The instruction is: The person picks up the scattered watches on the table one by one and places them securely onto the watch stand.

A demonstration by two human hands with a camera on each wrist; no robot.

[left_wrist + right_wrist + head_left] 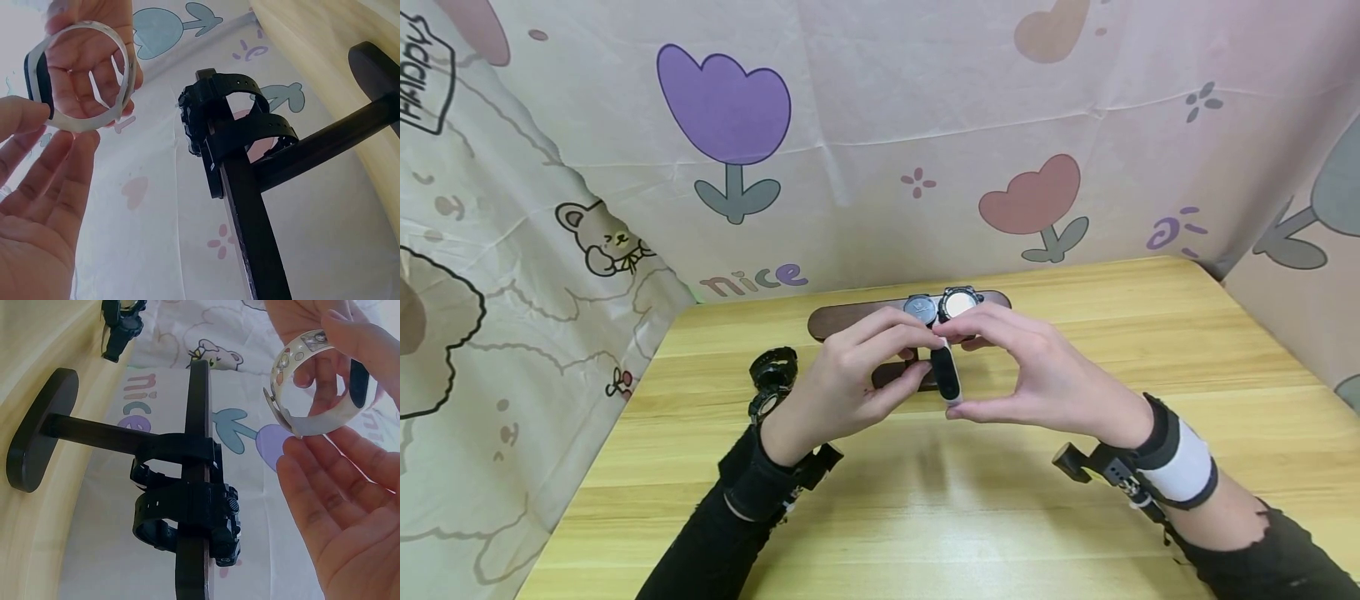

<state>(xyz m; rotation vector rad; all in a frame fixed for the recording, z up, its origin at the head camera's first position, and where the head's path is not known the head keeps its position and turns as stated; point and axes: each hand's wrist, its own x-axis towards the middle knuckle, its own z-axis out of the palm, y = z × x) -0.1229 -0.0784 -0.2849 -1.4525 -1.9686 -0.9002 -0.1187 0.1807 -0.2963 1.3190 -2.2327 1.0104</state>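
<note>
While both hands [850, 379] [1045, 375] pinch the white band [946, 372] just before the stand [842, 319], fingers clamped on its strap, keep grip even, loop open, clear of mounted watches [942, 306]

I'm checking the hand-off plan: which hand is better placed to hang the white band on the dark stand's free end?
Left, probably. Both hands pinch the white band, but the stand is bare on the left hand side; two watches fill its right end.

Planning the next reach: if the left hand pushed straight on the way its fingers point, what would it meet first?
Probably the right hand, whose fingertips already meet the left hand on the white band; the stand lies behind, though depth is unclear.
</note>
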